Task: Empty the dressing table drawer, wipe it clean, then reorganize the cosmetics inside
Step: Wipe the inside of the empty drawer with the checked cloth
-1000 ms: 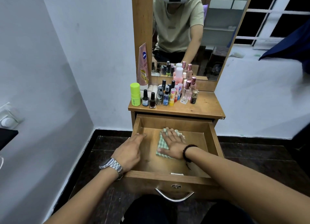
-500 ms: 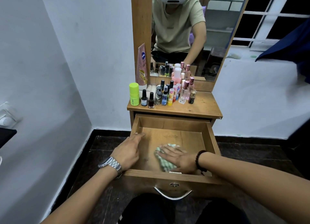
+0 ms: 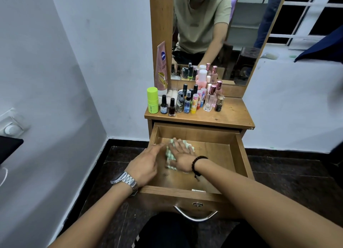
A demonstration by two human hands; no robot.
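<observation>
Cloth (image 3: 169,157) now far-left in drawer (image 3: 239,151), long axis front-to-back, under right hand (image 3: 182,156).

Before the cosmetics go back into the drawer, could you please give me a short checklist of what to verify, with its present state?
1. Drawer pulled open: ok.
2. Drawer emptied: not ok, a small pale item lies by the front wall.
3. Cloth out of the drawer: not ok, the right hand presses it flat on the floor.
4. Left hand free: ok, resting at the left wall.
5. Cosmetics upright on the tabletop: ok.
6. Floor wiped dry: cannot tell.
</observation>
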